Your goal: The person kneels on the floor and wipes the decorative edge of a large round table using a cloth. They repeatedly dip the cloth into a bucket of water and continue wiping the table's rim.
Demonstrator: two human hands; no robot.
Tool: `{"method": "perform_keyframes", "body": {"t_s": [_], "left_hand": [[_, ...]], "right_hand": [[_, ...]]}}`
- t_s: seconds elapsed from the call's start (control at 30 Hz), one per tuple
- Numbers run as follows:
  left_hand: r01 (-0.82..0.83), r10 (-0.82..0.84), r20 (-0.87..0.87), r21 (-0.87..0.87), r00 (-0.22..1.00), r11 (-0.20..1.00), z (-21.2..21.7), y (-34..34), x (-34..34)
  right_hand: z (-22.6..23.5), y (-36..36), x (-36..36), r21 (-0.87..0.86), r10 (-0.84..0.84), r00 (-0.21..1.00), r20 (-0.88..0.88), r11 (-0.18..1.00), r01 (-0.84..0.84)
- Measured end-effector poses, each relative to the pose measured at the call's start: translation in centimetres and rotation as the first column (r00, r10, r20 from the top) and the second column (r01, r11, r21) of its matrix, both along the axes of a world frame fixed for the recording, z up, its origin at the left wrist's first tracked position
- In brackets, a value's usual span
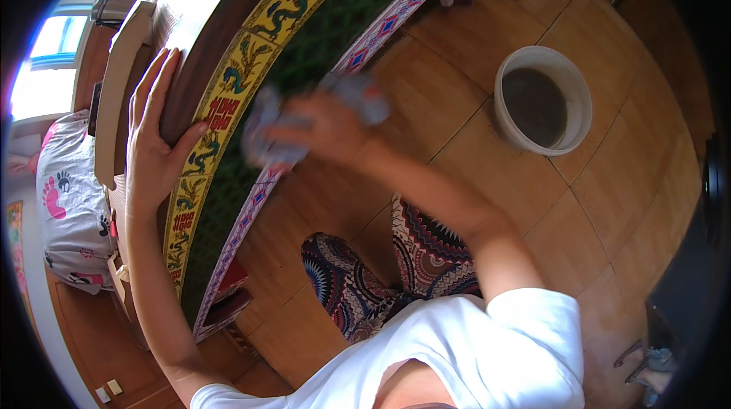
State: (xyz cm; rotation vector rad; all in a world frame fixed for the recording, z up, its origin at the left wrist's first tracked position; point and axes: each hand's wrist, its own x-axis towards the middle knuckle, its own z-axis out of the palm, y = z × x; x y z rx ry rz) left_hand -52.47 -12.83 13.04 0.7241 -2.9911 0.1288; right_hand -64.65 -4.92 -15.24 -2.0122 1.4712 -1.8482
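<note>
Along the left side, a white pillow printed with pink and black footprints [68, 203] lies beside the raised wooden platform edge. Next to it, the left hand [156, 138] rests flat against the dark brown wooden top edge [199, 59] of the furniture, fingers [152, 78] stretched out straight and close together, thumb spread toward the yellow painted panel with green dragons and red characters [228, 89]; it grips nothing, only presses on the wood. Further right, over the panel's dark green inset with its patterned white, blue and red border [381, 28], the right hand [324, 127] is blurred by motion; its fingers seem curled around a crumpled grey cloth [266, 135], which bunches out on both sides of the fist, just against the panel face. Below, patterned trousers [381, 272] cover the person's legs on the tan tiled floor [594, 226]. To the right stands a round cream plastic bucket [544, 100], well apart from both hands.
</note>
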Motion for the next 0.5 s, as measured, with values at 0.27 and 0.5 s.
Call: {"method": "perform_keyframes", "body": {"t_s": [0.27,0.5], "left_hand": [[0.101,-0.104,-0.122,-0.027,0.987,0.994,-0.9,-0.6,-0.2],[0.106,-0.114,-0.14,-0.069,0.984,0.992,-1.4,-1.1,1.1]], "right_hand": [[-1.5,-5.1,-18.7,0.134,-0.549,0.624,0.556,0.8,0.585],[0.8,0.4,11.9,0.343,-0.427,0.837,0.341,0.886,0.312]]}}
